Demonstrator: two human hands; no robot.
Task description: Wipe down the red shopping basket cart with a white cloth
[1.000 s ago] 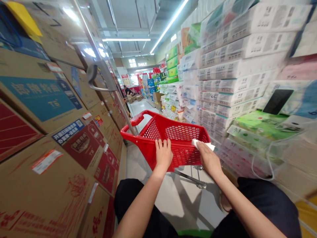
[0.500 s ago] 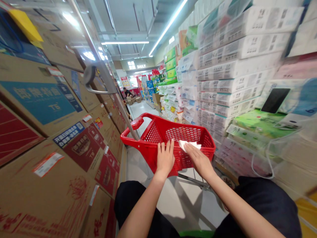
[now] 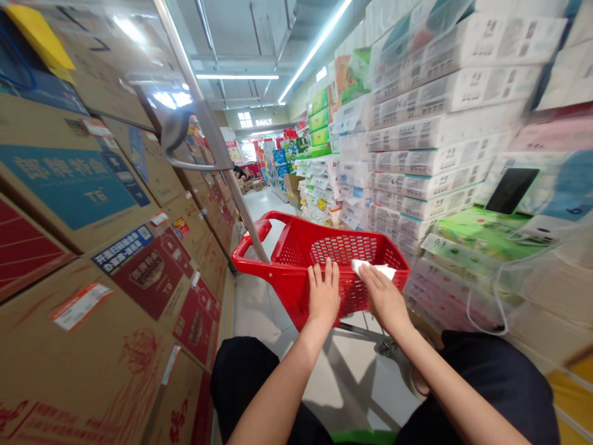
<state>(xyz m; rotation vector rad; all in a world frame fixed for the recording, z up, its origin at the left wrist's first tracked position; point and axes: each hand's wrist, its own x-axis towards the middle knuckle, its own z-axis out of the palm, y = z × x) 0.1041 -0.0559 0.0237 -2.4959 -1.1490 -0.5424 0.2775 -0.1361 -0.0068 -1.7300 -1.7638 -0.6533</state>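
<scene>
- Shifted rightward since the earlier frame: the red basket (image 3: 349, 293), the left grip (image 3: 324, 300), and the right grip (image 3: 384, 300) with its white wipe (image 3: 388, 271), which lies nearer the basket's right end.
- Well to the left of the left grip, brown cartons (image 3: 60, 346) are stacked tight as a wall, probably to save floor space.
- Between cartons and left grip, a metal pole (image 3: 248, 213) slants down to the basket's handle (image 3: 252, 247); whether it is fixed there, I cannot tell.
- Left grip: fingers slightly spread over the near rim, seemingly to steady the basket; the thumb is hidden.
- Just beside it, the right grip has its fingers pressed together on the wipe, pinning it to the same rim, likely so it stays flat there; any thumb hold underneath is hidden.
- Beyond the right grip, wrapped white packs (image 3: 403, 162) stand in a high stack, their printed ends outward, perhaps for easy reading.
- Farther right of that grip, a dark phone (image 3: 512, 191) leans above a green pack (image 3: 486, 225), apparently propped there out of the way.
</scene>
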